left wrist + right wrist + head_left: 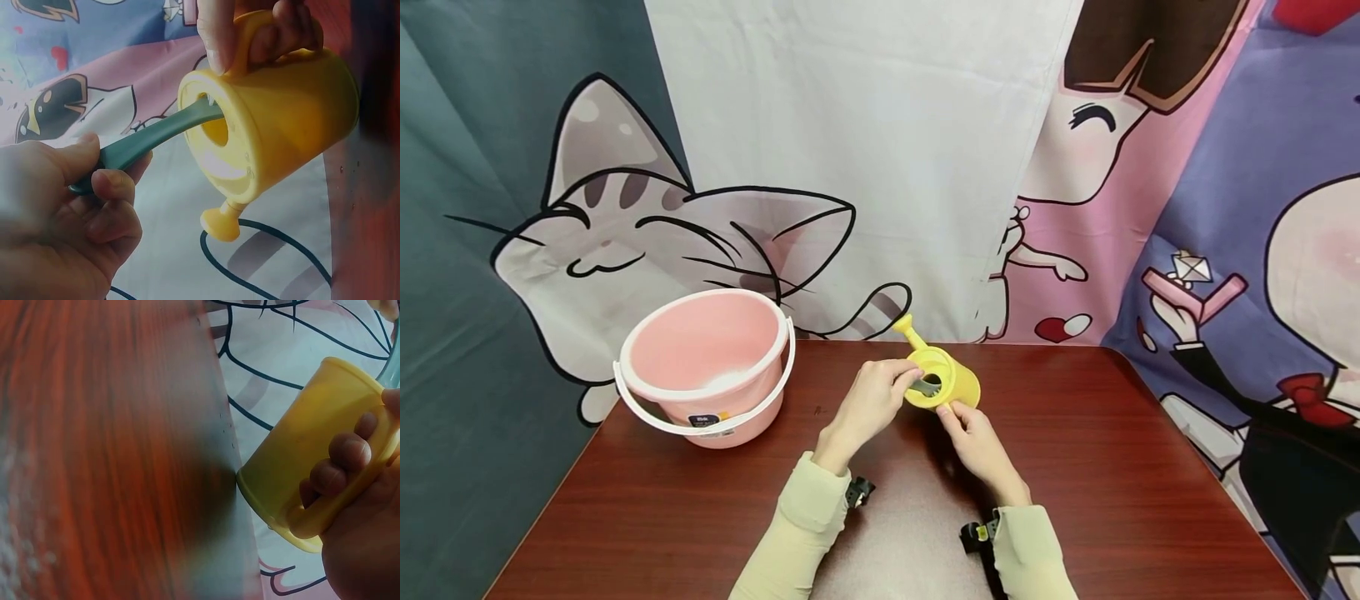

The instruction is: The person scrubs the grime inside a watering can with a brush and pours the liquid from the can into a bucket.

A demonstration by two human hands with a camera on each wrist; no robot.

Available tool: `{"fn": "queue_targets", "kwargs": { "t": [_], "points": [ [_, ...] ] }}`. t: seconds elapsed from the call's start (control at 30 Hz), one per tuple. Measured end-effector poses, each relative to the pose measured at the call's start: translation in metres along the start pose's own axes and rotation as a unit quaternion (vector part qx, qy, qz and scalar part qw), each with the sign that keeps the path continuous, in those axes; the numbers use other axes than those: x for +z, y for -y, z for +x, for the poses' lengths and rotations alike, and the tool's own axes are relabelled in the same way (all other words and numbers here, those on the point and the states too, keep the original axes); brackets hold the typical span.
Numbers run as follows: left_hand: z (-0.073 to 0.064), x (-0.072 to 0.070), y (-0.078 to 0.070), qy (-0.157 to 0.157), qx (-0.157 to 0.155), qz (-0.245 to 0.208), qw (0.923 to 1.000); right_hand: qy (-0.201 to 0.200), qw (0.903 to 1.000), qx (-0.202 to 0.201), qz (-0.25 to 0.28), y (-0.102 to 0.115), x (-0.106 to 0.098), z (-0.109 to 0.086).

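A yellow watering can [962, 385] is held tilted close over the table, its round opening turned toward my left hand. My right hand [350, 481] grips its handle, fingers curled through the loop and thumb at the rim. In the left wrist view, my left hand [87, 206] pinches the end of a green-handled brush [156, 134] between thumb and fingers. The brush's far end goes into the opening, with pale bristles just showing at the hole's edge and the rest hidden inside. The can's spout rose [220, 225] points away from me, toward the backdrop.
A pink bucket [722, 417] with a white handle stands at the table's left, with a pink basin [700, 333] set in its top. The reddish-brown wooden table [1112, 467] ends at a cartoon-printed cloth backdrop [865, 108].
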State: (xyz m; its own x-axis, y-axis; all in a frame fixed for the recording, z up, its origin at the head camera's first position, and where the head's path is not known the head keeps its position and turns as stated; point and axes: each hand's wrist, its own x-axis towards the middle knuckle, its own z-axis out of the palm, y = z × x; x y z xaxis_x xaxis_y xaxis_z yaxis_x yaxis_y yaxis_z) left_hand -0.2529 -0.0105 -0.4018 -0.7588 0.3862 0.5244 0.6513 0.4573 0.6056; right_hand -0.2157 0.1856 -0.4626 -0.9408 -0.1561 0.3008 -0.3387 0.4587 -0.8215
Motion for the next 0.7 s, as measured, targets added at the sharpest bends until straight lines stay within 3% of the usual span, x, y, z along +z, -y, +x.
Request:
{"fn": "queue_targets", "kwargs": {
  "t": [0.2,0.7],
  "points": [
    [0.0,0.003,0.002,0.0,-0.003,0.003,1.0,-0.014,0.9999,0.0,-0.004,-0.032,0.007,0.005],
    [-0.001,0.026,0.012,0.009,-0.034,0.0,0.9994,-0.017,0.9998,-0.007,-0.011,-0.035,0.008,0.005]
  ]
}}
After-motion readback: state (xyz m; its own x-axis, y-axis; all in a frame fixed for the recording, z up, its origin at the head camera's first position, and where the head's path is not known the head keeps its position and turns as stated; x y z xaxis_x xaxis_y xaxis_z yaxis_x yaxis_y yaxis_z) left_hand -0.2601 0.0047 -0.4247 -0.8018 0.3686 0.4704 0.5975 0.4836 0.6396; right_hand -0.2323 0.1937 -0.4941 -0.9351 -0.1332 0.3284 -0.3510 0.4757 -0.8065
